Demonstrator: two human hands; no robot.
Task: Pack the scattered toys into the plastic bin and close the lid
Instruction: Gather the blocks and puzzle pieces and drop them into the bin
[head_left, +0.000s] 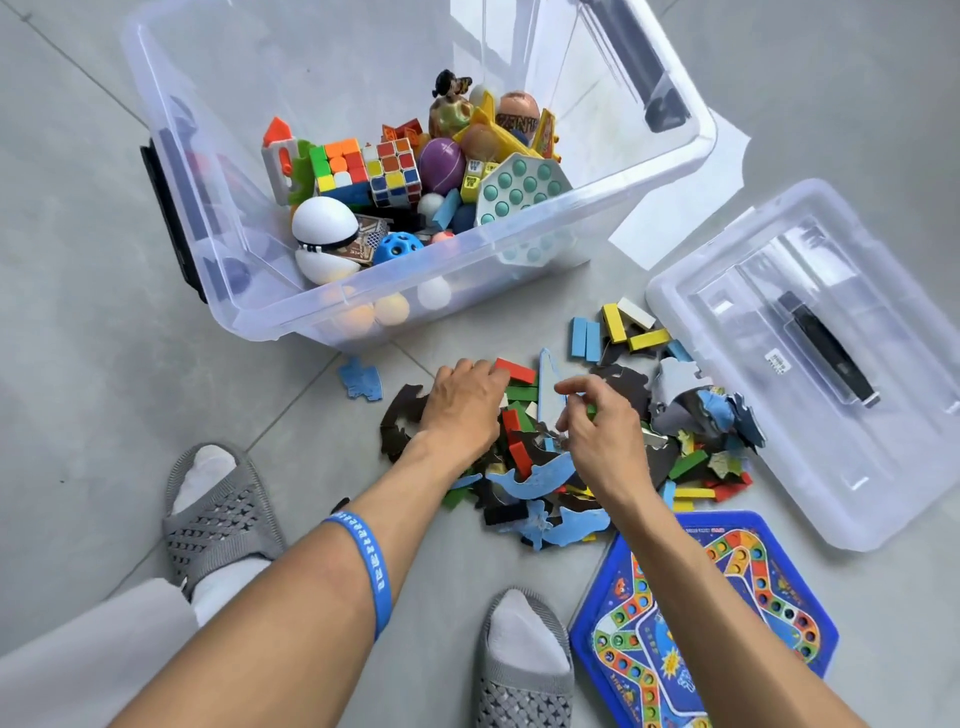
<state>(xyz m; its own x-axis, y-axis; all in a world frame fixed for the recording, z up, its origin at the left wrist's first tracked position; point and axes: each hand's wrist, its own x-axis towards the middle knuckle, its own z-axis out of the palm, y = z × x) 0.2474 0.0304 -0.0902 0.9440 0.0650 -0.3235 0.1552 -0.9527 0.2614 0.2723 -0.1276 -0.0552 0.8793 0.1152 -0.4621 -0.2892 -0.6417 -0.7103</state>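
— Covering the whole view was a pale grey tiled floor (78, 218) w/ thin dark grout lines running diagonally; no walls visible. What sat on it?

— Clear plastic storage bin (519, 260) w/ black side latches, at the top, lid off. Inside: two colourful twist cubes (363, 169), a white egg-shaped toy (324, 228), a purple ball (441, 163), a mint-green bubble-pop pad (519, 189), a yellow plastic toy (493, 132), plus more bits. Orange and white balls lay low against the near wall.

— The lid?

— Clear plastic lid (727, 312) w/ black handle lay flat on the floor, right of the bin, well apart from its rim.

— Rest of the toys?

— Scattered pile of coloured wooden blocks and blue-and-black puzzle pieces (524, 480) on the floor just below the bin. One blue puzzle piece (361, 378) lay apart, to the left. A blue hexagonal game board (727, 613) lay bottom right.

— Hands?

— Left hand (462, 405), palm down on the pile, fingers curled over the blocks; couldn't tell what it held. Right hand (602, 431) pinched a small piece betw. thumb and fingertips; index finger extended. Blue wristband (366, 566) on the left forearm. Grey slippers (218, 514) over white socks at the bottom.
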